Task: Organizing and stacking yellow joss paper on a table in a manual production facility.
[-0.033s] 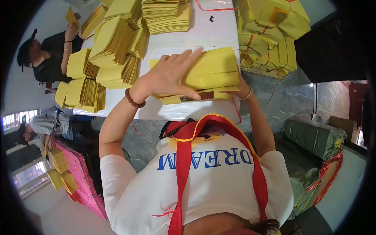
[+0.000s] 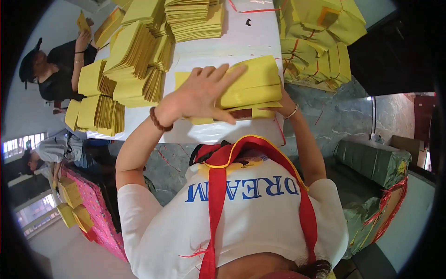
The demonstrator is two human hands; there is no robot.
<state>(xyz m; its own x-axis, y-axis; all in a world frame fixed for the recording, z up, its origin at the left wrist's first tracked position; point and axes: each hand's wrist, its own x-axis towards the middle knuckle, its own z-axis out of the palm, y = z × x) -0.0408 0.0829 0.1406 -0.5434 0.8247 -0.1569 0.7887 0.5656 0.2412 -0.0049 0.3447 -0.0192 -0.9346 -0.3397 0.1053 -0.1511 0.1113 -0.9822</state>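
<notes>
A stack of folded yellow paper (image 2: 253,83) lies near the front edge of the white table. My left hand (image 2: 204,93) rests across its left part with fingers spread and thumb stretched toward me. At the stack's right end is my right hand (image 2: 286,103), its fingers mostly hidden by the paper, so its grip does not show. Under the stack's near side, a yellow sheet or wrapper (image 2: 202,121) sticks out, along with a brown strip (image 2: 241,113).
Several piles of folded yellow paper (image 2: 127,51) cover the table's left and far side. Bundles tied with red string (image 2: 320,60) stand at the right. A person in black (image 2: 65,65) holds yellow paper at far left; another person (image 2: 55,149) works behind. Green-wrapped bales (image 2: 371,160) lie right.
My left hand's fingers have come slightly down and nearer to the paper. The whole view has shifted a little; the stack stays in place.
</notes>
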